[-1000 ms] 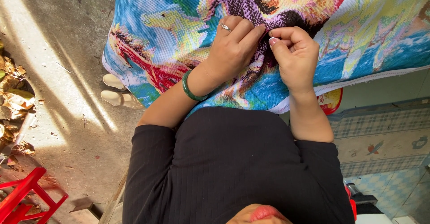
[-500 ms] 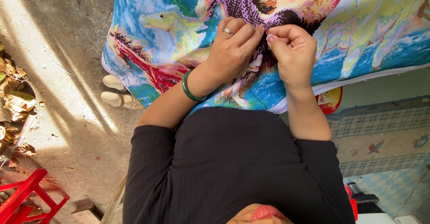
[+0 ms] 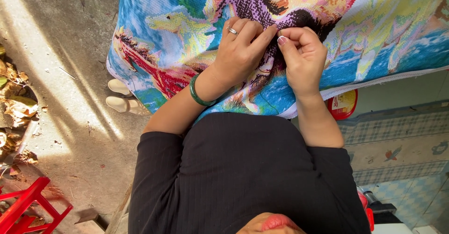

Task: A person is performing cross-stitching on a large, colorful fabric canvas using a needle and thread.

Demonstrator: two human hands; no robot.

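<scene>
Pinching at one dark purple patch of the cloth [image 3: 187, 23]: both hands meet fingertip to fingertip.
- Left hand [image 3: 241, 51]: ringed, bangled; grip pressed flat on the fabric, just at 9 o'clock of the patch.
- Right hand [image 3: 304, 56]: thumb and forefinger closed on something too fine to tell, at 3 o'clock, equally near.
- Cloth: spreads toward 12 o'clock, over the lap.

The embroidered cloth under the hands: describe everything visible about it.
The embroidered cloth is a large woven sheet stitched in dense cross-stitch blocks: blue and turquoise ground, a pale yellow-green animal shape, a red figure near the lower left edge, a purple and black patch at the centre. A plain white border runs along its lower right edge. It lies spread and drapes over the person's lap. The left hand rests on it, and the right hand pinches at the dark patch with its fingers.
</scene>
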